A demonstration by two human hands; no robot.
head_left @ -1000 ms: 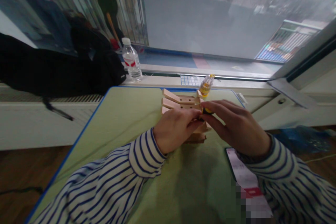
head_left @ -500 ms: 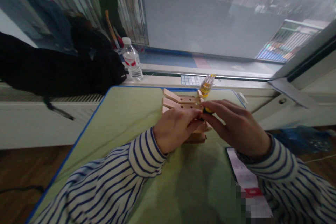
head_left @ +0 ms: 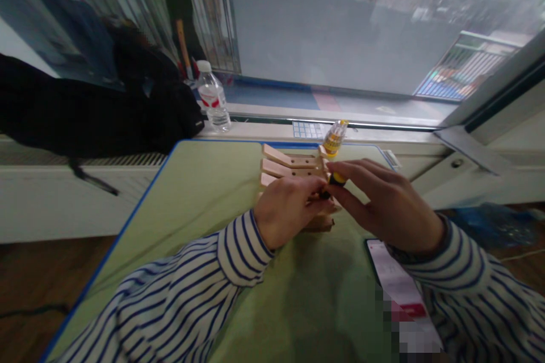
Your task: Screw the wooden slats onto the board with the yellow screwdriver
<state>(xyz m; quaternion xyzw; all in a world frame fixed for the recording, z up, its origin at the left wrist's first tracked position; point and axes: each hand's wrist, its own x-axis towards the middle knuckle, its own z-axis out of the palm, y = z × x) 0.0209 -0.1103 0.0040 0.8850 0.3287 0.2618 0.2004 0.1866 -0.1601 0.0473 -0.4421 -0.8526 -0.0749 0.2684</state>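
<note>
Sleeves of white cloth with navy stripes (head_left: pixel 242 249) are spanning a pale green, blue-edged tabletop (head_left: pixel 208 181). The right hand (head_left: pixel 385 204) is gripping a short yellow-and-black handle (head_left: pixel 338 178) between thumb and fingers, at the right end of a pale wooden frame of angled slats with dark holes (head_left: pixel 283 171). The left hand (head_left: pixel 289 207) is covering the frame's near part, thumb and forefinger meeting just beside that handle (what they're pinching, I can't tell). A dark-edged phone with a lit screen (head_left: pixel 394 269) is lying by the right wrist.
</note>
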